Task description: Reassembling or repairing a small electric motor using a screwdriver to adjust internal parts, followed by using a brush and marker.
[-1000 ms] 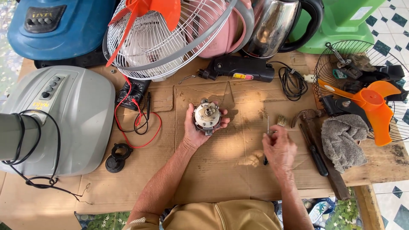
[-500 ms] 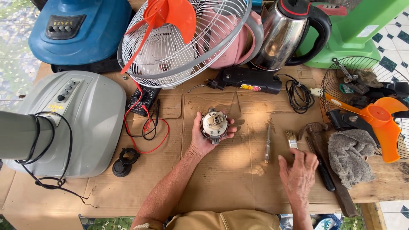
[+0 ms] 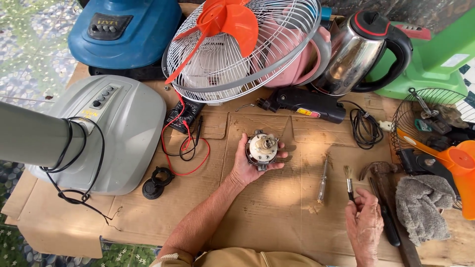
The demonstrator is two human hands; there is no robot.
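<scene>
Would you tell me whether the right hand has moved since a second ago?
Yes. The right hand has drawn back toward the person, away from the screwdriver lying on the cardboard, and now holds a small brush.

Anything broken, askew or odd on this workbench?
Yes: a fan is in pieces. The wire fan guard with its orange blade leans tilted against the kettle, and the bare motor sits in the left hand. Nothing looks spilled.
</scene>
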